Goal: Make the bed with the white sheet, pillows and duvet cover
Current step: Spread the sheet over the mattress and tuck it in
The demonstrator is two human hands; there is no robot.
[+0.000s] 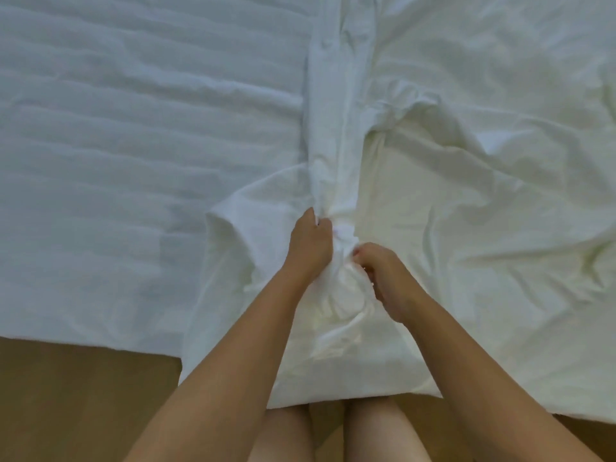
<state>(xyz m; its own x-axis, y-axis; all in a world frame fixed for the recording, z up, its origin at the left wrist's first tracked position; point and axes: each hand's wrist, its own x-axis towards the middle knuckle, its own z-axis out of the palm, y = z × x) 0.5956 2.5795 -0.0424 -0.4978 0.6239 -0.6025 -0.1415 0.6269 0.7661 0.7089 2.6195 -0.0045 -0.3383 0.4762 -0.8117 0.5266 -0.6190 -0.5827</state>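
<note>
At centre frame: 2 bare hands on bunched white fabric. Left hand [310,241], fingers curled, gripping the near end of a long gathered roll of the duvet cover [466,161], which runs up to the top edge. Right hand [383,275], fingers curled, pinching the same bunch just beside it. Left half: white sheet [133,128], flat, rippled, over the bed. Bottom: brown floor [83,395]; bare legs [333,435].

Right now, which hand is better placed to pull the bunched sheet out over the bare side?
Left, probably: the left hand grips the bunched white sheet nearest the uncovered mattress; the right hand holds lower folds.
</note>
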